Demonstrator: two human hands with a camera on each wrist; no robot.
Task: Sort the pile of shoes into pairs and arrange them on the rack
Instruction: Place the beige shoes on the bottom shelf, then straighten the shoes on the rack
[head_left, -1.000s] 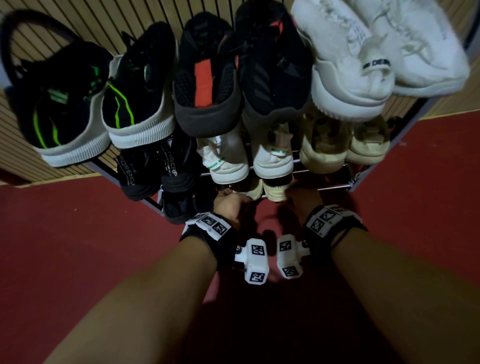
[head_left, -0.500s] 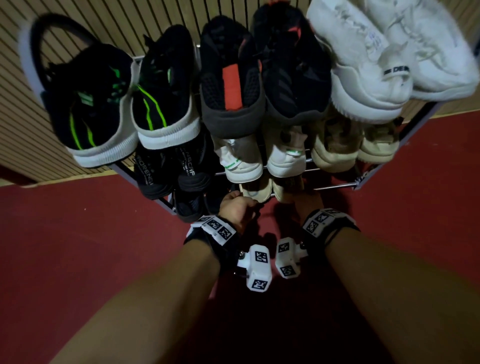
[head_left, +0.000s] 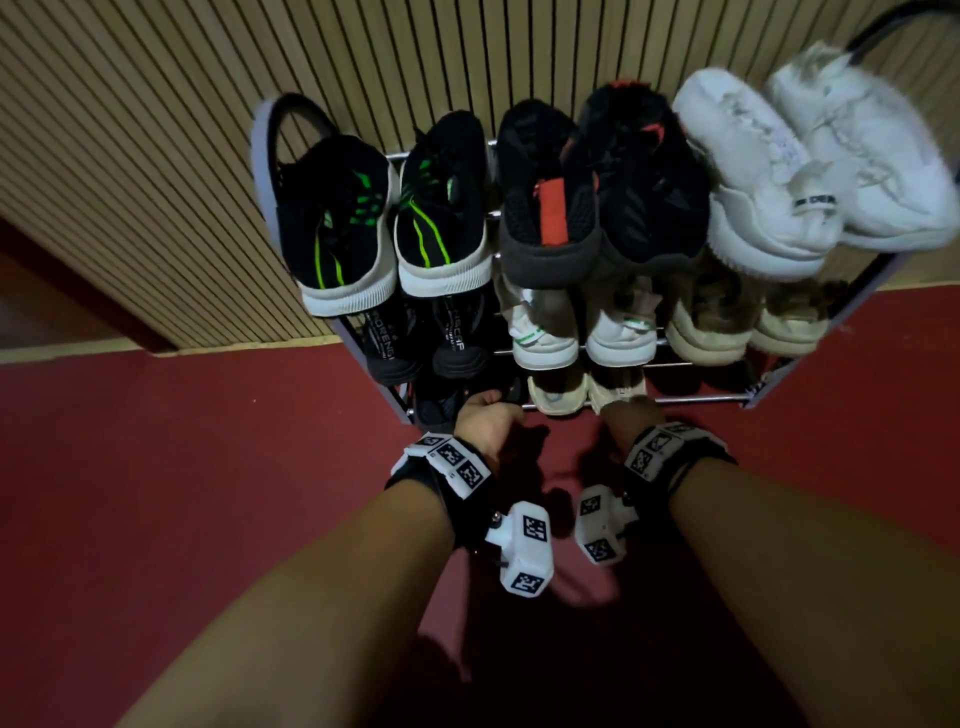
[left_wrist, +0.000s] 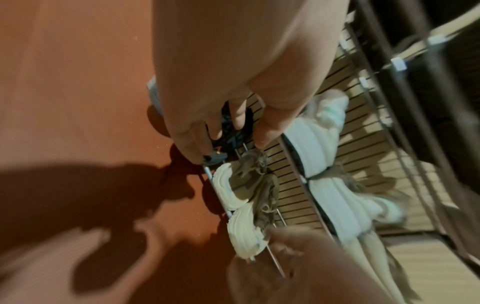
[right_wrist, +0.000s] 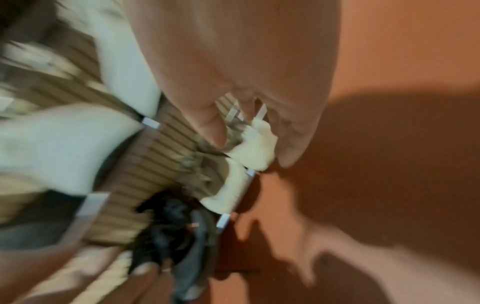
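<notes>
Shoes fill the rack (head_left: 696, 399), which stands on the red floor (head_left: 182, 467) against a slatted wall (head_left: 156, 156). On the top shelf I see, from left to right, a black pair with green stripes (head_left: 332, 228), a black pair with red marks (head_left: 545, 208) and a white pair (head_left: 753, 182). The middle shelf carries a black pair with lettering (head_left: 389, 343), a white pair with green tabs (head_left: 545, 338) and a beige pair (head_left: 706, 332). On the bottom shelf a cream pair (head_left: 558, 392) sits side by side, heels at the front bar, with a black shoe (head_left: 441, 405) just to its left.

My left hand (head_left: 488, 421) is at the bottom shelf. In the left wrist view its fingers (left_wrist: 189, 142) curl down onto the black shoe (left_wrist: 231, 131), thumb on one side, so the grip is clamped on that shoe.

My right hand (head_left: 631, 413) is at the right shoe of the cream pair (right_wrist: 255, 144). The right wrist view is blurred; thumb and fingers (right_wrist: 293, 144) point down on either side of the shoe's heel, but I cannot tell whether the grip is closed on it or merely straddles it.

Both wrists wear a black strap with white marker blocks (head_left: 524, 551).
</notes>
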